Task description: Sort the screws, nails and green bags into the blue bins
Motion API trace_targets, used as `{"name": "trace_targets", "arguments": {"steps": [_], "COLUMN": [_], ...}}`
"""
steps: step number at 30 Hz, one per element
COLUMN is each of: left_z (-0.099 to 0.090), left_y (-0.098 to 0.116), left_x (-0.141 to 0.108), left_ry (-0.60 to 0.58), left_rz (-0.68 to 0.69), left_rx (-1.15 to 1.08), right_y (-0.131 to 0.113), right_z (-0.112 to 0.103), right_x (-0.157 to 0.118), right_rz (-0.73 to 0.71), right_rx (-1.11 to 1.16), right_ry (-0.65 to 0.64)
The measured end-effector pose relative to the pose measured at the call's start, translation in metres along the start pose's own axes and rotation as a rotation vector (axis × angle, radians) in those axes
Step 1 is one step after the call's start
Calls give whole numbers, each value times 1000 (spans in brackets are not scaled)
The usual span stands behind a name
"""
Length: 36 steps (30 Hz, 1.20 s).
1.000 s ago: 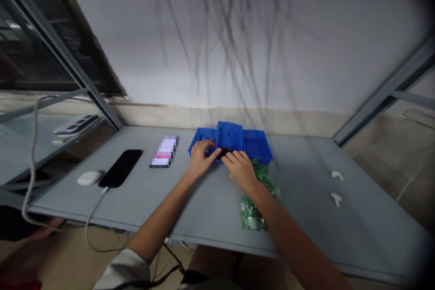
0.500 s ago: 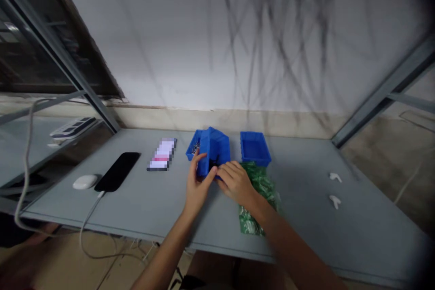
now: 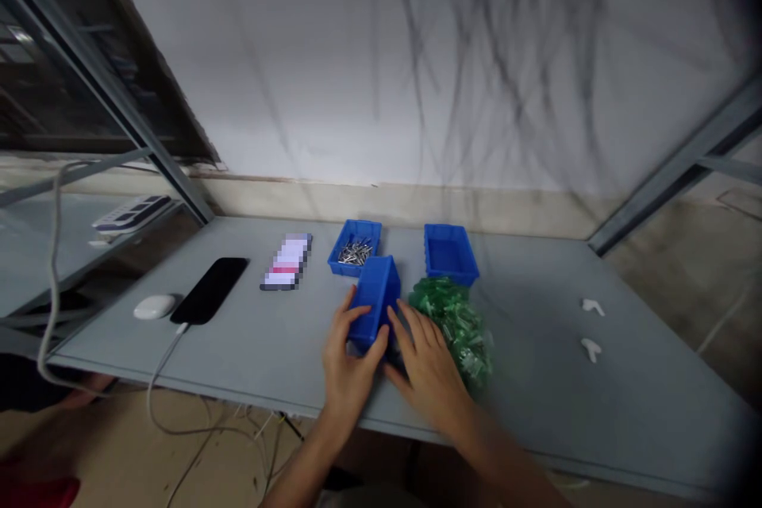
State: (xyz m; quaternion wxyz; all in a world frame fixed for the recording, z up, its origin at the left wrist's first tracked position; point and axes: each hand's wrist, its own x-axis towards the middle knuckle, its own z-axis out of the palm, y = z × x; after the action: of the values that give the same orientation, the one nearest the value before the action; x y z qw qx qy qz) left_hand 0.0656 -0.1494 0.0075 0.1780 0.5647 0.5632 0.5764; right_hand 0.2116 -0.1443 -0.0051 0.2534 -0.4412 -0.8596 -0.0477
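Note:
My left hand (image 3: 351,361) grips a blue plastic bin (image 3: 369,298) that is tipped onto its side, thumb and fingers along its walls. My right hand (image 3: 432,361) is at the bin's right side, fingers stretched out and slightly apart, fingertips by the bin's edge. Something dark shows between the hands under the bin; I cannot make out what it is. Just behind the tipped bin stands a blue bin of small metal pieces (image 3: 354,250). Beside my right hand lies a green-tinted clear plastic bag (image 3: 461,325), crumpled, with pale pieces inside.
An empty-looking blue bin (image 3: 449,250) stands at the back right. On the left are a phone with a lit screen (image 3: 286,262), a dark phone (image 3: 211,290) on a white cable and a white mouse-like object (image 3: 155,306). Two white earbuds (image 3: 591,348) lie on the right.
The held bin has come nearer and lower, uncovering the bin of metal pieces behind it. My right hand has moved closer to me, its fingers spreading out. The green bag looks more bunched up.

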Motion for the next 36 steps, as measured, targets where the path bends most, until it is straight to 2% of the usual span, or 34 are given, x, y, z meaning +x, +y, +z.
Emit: {"name": "trace_targets", "arguments": {"steps": [3,6,13,17,23,30,36], "left_z": [4,7,12,15,17,16,14], "left_y": [0,-5,-27,-22,-6,-1,-7], "left_x": [-3,-4,-14,-18,-20,-20,-18], "left_ry": [-37,-83,-154,-186,-248,-295,-291], "left_rz": [94,124,78,174,396,432,470], "left_rx": [94,124,85,180,362,448,501], "right_y": [10,18,21,20,21,22,21], "right_z": [9,14,15,14,20,27,22], "right_x": [-2,-2,0,0,-2,-6,-4], "right_rz": [10,-1,-19,-17,-44,-36,-6], "right_rx": [-44,-70,-76,-48,-28,-44,0], "right_ry": [-33,-75,-122,-143,-90,-35,-72]}}
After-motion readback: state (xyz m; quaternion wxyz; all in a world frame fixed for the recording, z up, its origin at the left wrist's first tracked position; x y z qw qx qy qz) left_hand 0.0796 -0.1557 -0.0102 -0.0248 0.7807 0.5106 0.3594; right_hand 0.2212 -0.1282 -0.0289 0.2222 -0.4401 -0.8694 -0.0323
